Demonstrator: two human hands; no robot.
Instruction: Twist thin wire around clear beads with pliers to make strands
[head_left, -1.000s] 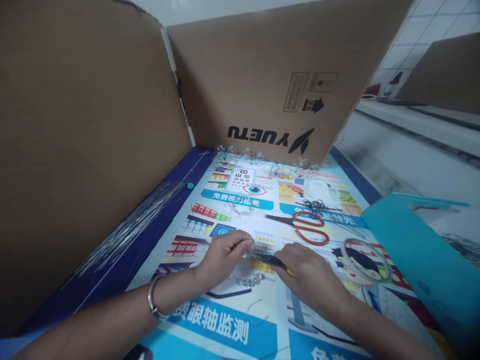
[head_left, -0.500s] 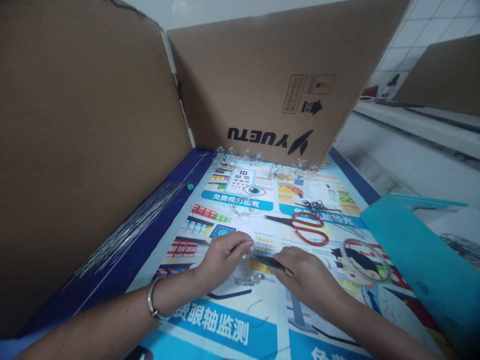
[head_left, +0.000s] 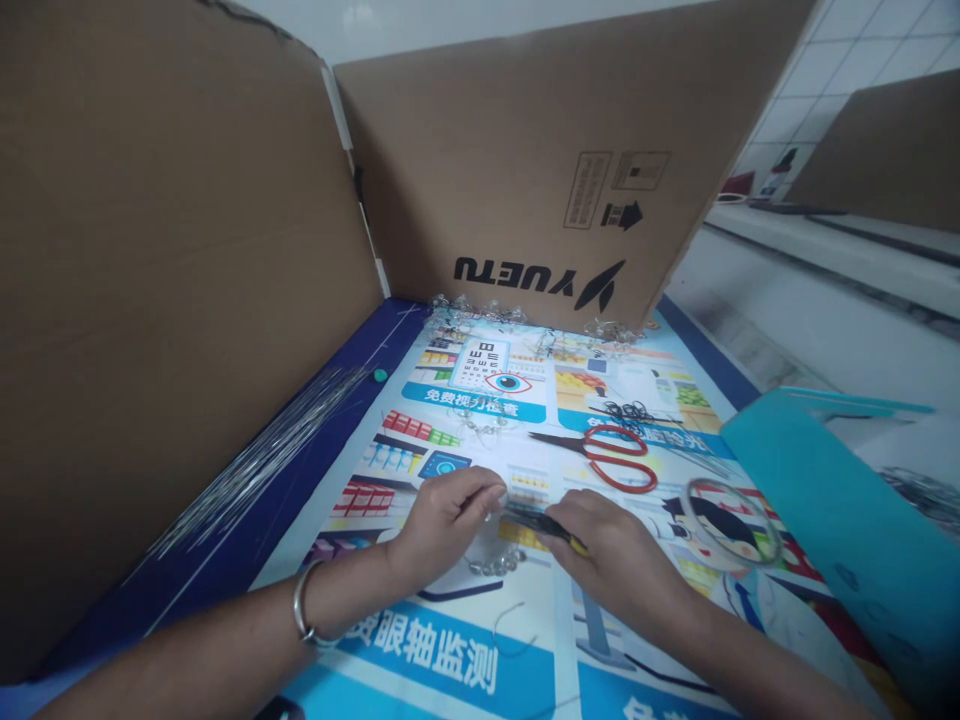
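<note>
My left hand (head_left: 450, 505), with a silver bangle on the wrist, pinches a string of clear beads (head_left: 497, 563) between thumb and fingers. The strand's lower beads hang in a curve below the fingertips. In my right hand (head_left: 604, 540) is a pair of pliers (head_left: 536, 518) with dark jaws and a black and yellow handle. The jaw tips reach the strand right beside my left fingertips; whether they grip a wire is too small to tell. Beyond my hands lie scissors (head_left: 559, 440) with red handles.
Straight thin wires (head_left: 262, 450) lie in a bundle at left. Clear beaded pieces (head_left: 495, 312) line the foot of the cardboard wall (head_left: 555, 170). Black tangled wire (head_left: 634, 412), a ring-shaped coil (head_left: 776, 550) and a teal box (head_left: 825, 510) are at right. A green lump (head_left: 380, 375) rests left.
The pliers' jaws look slightly wider apart beside the left fingertips. Both hands stay almost in place, and the hanging beads have shifted a little.
</note>
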